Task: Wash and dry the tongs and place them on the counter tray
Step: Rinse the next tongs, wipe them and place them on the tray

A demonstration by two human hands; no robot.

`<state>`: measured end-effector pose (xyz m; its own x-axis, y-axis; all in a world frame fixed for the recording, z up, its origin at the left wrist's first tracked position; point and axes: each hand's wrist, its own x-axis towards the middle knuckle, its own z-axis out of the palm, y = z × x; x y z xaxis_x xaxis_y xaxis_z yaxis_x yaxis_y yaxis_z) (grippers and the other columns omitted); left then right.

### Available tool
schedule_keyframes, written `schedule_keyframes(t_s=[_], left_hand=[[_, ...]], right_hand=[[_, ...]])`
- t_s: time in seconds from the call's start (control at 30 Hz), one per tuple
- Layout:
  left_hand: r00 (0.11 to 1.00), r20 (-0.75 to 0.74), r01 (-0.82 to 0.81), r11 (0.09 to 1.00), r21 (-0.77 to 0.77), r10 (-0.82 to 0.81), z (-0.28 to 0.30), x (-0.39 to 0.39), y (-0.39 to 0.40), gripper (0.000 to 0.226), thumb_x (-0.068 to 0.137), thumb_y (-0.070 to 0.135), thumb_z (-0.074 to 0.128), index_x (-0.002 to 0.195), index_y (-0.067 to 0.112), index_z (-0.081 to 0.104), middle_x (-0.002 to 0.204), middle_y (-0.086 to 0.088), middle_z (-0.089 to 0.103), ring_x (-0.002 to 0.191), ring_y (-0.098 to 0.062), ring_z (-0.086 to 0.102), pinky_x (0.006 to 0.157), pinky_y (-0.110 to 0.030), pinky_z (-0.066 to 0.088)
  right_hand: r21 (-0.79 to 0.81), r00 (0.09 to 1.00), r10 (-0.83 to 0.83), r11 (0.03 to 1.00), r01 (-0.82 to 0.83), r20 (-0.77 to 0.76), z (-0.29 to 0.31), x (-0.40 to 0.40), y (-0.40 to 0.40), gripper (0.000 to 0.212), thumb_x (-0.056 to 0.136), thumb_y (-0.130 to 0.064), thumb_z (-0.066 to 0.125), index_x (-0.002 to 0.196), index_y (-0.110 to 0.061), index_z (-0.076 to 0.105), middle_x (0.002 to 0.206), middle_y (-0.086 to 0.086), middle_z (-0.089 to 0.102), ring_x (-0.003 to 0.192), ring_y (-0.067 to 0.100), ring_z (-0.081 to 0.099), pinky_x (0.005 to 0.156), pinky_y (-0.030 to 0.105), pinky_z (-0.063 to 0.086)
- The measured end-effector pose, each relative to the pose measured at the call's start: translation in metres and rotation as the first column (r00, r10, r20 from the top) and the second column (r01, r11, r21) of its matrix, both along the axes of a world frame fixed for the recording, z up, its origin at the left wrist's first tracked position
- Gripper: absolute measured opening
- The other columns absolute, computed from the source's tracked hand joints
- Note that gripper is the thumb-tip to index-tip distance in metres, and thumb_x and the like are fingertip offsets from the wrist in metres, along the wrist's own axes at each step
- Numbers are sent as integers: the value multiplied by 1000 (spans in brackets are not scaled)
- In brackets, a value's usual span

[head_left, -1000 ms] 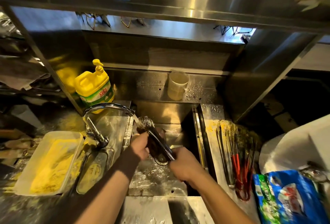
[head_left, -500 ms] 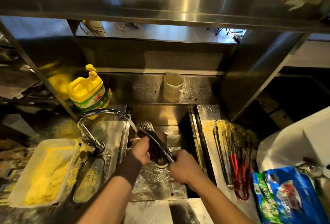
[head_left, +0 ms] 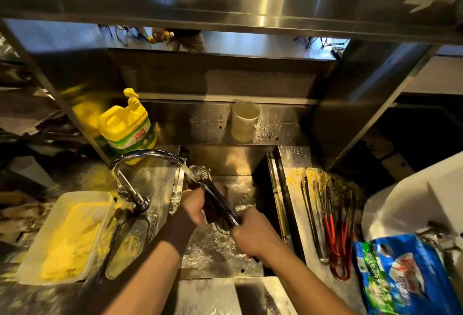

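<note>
Metal tongs (head_left: 217, 198) with a dark grip slant over the steel sink (head_left: 273, 186), their toothed tips (head_left: 200, 173) under the water running from the curved tap (head_left: 147, 154). My right hand (head_left: 253, 234) grips the handle end. My left hand (head_left: 194, 204) is wrapped around the middle of the tongs, apparently with a dark cloth or sponge. On the wet counter to the right of the sink lie several more tongs with red handles (head_left: 333, 229).
A yellow detergent bottle (head_left: 127, 126) stands behind the tap. A white tub of yellow crumbs (head_left: 67, 237) is at left. A plastic cup (head_left: 244, 120) sits on the ledge behind the sink. A blue bag (head_left: 406, 274) and white bin (head_left: 413, 196) are at right.
Both hands keep hold of the tongs and have shifted slightly along them under the running water. The camera has tilted a little.
</note>
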<state>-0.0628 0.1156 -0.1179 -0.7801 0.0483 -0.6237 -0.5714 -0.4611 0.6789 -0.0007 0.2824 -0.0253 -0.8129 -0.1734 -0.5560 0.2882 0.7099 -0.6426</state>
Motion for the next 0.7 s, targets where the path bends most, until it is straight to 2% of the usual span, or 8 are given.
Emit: schedule_keyframes(t_s=[0.07,0.17,0.27,0.37,0.47,0.53,0.6,0.7], left_hand=[[992,23,-125,992,-13,125,-4,-2,-3,18,83,12,68,98,2,66,95,-18,66,90,-33,67,77,-40,55],[994,27,-106,994,30,106,0,3,3,24,71,10,78,93,1,71,90,-19,70,77,-32,70,69,-38,57],[989,58,-138,990,-9,139,3,2,5,7,92,14,60,95,8,63,97,-17,62,77,-29,63,67,-36,54],[994,27,-108,993,46,107,5,2,3,10,85,8,66,94,4,68,97,-19,66,82,-31,68,73,-40,59],[977,38,-204,976,-77,208,7,1,-2,14,86,4,65,98,-1,70,99,-22,68,89,-32,67,87,-45,55],[974,56,-219,975,-47,222,10,1,1,17,89,5,63,104,-1,69,99,-21,69,87,-32,69,80,-46,58],[986,40,-162,986,-35,163,10,2,2,18,81,1,68,99,-2,71,99,-23,71,82,-31,72,75,-43,59],[963,38,-261,957,-124,267,9,-2,-3,27,87,0,60,112,-6,66,116,-27,67,103,-38,68,94,-53,54]], right_hand=[[-1,1000,2,1000,-2,5,0,0,3,16,77,-11,55,88,-17,65,78,9,69,53,18,63,42,26,47],[14,999,-20,1000,20,-26,0,-3,5,12,78,-8,56,78,-18,62,71,5,66,46,13,59,38,22,43],[17,1000,12,1000,-11,-28,-1,-3,2,12,79,-10,56,82,-17,65,69,4,67,42,10,58,36,20,41],[9,999,-21,1000,21,-44,1,-4,3,9,79,-10,58,72,-15,62,64,3,64,40,9,56,36,20,40],[13,999,15,1000,-15,-32,5,-1,5,11,76,-11,56,72,-20,59,65,2,64,35,6,55,34,19,39],[20,999,15,1000,-14,-43,7,-2,5,12,77,-11,58,71,-21,58,66,2,64,38,7,56,35,19,39],[24,998,7,1000,-6,-63,8,-3,2,11,77,-11,57,69,-18,59,63,2,62,41,10,55,35,19,38],[46,997,57,997,-55,-53,10,-1,0,9,77,-11,56,71,-17,59,64,2,63,41,11,56,35,20,39]])
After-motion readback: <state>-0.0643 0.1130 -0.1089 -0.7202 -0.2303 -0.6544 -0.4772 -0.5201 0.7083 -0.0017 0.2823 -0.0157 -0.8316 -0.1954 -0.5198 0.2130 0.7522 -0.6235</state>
